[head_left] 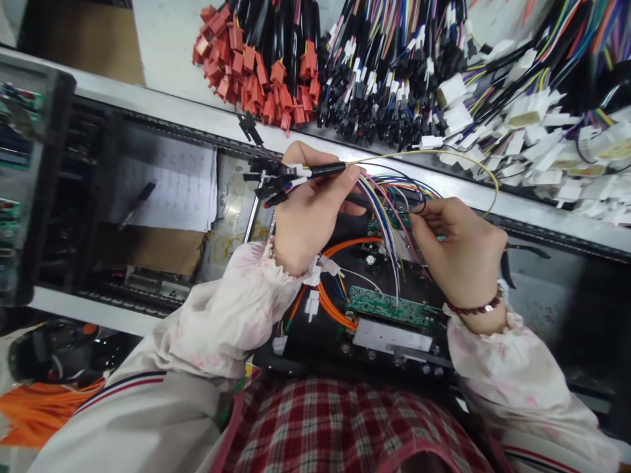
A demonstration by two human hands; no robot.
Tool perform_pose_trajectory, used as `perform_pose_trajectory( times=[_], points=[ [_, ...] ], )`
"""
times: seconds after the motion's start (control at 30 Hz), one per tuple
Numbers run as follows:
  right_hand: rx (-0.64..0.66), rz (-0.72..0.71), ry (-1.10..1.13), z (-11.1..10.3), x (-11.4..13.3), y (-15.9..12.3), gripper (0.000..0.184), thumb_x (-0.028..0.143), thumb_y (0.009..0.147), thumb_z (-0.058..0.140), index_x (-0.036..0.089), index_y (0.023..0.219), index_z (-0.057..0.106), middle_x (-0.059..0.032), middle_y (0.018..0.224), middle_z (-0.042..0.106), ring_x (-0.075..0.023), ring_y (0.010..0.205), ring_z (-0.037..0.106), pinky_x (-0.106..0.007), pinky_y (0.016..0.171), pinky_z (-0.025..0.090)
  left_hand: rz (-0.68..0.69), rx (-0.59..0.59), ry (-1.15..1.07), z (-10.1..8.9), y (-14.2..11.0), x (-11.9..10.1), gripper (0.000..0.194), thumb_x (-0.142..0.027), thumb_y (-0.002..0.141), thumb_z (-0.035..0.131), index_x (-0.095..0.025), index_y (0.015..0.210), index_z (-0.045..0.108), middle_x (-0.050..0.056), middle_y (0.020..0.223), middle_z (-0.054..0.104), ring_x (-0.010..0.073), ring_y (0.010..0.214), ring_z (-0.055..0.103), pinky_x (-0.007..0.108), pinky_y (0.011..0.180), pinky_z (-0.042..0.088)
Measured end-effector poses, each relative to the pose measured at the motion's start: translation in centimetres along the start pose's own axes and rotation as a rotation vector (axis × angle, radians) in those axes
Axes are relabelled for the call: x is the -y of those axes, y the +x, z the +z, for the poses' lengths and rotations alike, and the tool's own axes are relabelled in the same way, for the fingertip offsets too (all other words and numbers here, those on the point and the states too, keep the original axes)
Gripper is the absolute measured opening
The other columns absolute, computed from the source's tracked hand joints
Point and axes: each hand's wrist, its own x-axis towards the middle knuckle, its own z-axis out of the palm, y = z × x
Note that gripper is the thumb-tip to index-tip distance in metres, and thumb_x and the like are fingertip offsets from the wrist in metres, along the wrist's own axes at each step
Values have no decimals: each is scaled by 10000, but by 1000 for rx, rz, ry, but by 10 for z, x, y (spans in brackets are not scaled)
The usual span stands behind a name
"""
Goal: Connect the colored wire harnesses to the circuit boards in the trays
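My left hand (315,203) is closed on a wire harness (328,169), pinching its black sleeve between thumb and fingers. Black connectors (269,177) stick out to the left of that hand. From the sleeve's other end, a bundle of coloured wires (387,226) curves down toward a green circuit board (389,307). My right hand (453,243) pinches a thin dark wire near its fingertips. One yellow wire (458,152) arches over from the left hand and passes behind the right. Thick orange cables (329,305) loop beside the board in the black housing (305,335).
Bundles with red connectors (256,79), black-and-white connectors (374,98) and white connectors (537,144) lie along the back shelf. Paper sheets (167,174) with a pen (138,205) rest at left. Another black unit (34,177) stands farther left. Orange cables (44,407) lie at lower left.
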Motion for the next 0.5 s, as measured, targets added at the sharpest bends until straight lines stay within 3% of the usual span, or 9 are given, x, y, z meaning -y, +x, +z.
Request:
perform_pose_trajectory(
  times=[0.3,0.5],
  points=[
    [9,4,-16,0,0,-2,129,282,908,622,188,940,704,-27,847,755,-152,758,717,-279,715,547,13,-28,115,0,-1,2,292,-298,854,791,-245,911,509,-27,832,740,159,733,758,199,472,598],
    [-5,-33,-97,-2,0,-2,134,285,912,611,195,936,708,-37,852,757,-158,761,717,-276,703,531,11,3,69,0,-4,-1,215,-250,880,742,-232,901,528,-36,844,721,137,717,748,180,491,605]
  ],
)
